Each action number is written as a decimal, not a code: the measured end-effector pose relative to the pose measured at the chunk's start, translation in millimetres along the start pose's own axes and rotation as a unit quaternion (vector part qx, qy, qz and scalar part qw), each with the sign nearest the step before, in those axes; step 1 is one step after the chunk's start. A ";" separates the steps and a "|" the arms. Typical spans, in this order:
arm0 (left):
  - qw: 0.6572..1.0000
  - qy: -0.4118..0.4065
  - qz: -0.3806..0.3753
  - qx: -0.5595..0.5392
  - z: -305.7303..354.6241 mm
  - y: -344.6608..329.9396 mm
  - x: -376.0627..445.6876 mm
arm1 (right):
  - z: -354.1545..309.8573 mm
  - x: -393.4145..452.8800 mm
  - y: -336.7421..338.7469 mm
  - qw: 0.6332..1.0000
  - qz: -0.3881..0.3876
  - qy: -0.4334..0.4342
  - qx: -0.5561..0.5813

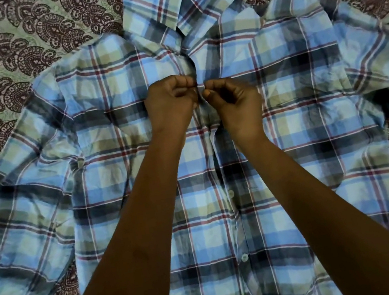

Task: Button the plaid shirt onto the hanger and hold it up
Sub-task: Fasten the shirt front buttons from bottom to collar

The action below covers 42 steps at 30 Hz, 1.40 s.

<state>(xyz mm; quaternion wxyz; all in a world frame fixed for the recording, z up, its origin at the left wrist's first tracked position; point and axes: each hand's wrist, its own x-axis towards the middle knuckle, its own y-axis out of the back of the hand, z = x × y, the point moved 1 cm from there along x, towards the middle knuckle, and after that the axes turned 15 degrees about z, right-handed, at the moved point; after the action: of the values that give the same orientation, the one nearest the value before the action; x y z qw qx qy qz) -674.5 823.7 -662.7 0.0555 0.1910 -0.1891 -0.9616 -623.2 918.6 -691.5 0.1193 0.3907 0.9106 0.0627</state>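
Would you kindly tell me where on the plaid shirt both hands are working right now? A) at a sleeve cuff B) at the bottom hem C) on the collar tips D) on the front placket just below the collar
D: the left hand and right hand pinch the plaid shirt at its centre placket, just below the collar.

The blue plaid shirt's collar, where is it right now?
In the head view, the collar sits top centre, beyond both hands, on the paisley bedspread.

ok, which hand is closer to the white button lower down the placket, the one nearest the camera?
Right. The right hand is up the placket, slightly right of the white button. The left hand sits level with it, further left. Both pinch the plaid shirt near the chest.
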 end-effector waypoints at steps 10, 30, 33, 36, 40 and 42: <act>0.997 0.036 0.049 -0.049 -2.1 -4.1 -6.7 | -6.2 -14.3 -6.1 0.980 0.050 0.142 -0.131; 0.991 -0.094 0.088 0.033 -4.4 -6.5 -2.4 | -20.8 20.4 -3.7 0.980 -0.040 0.052 -0.188; 0.985 -0.134 0.087 0.072 -1.0 -5.2 0.1 | -21.0 28.3 -2.5 0.982 -0.073 0.016 -0.174; 0.983 -0.131 0.075 0.100 2.7 -0.4 11.1 | -33.2 37.9 -3.0 0.965 -0.105 0.051 -0.233; 0.977 -0.158 0.107 0.095 15.6 7.8 28.7 | -57.1 43.3 -10.6 0.920 -0.083 0.200 -0.327; 0.973 -0.174 0.107 0.108 24.5 8.8 38.2 | -63.1 47.1 -23.3 0.885 -0.091 0.264 -0.373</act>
<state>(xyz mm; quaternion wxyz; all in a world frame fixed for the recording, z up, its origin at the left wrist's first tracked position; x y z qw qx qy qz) -718.9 817.2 -651.7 0.1033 0.0045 -0.3176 -0.9426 -687.6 935.5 -643.4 0.0169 0.2016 0.8493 0.4877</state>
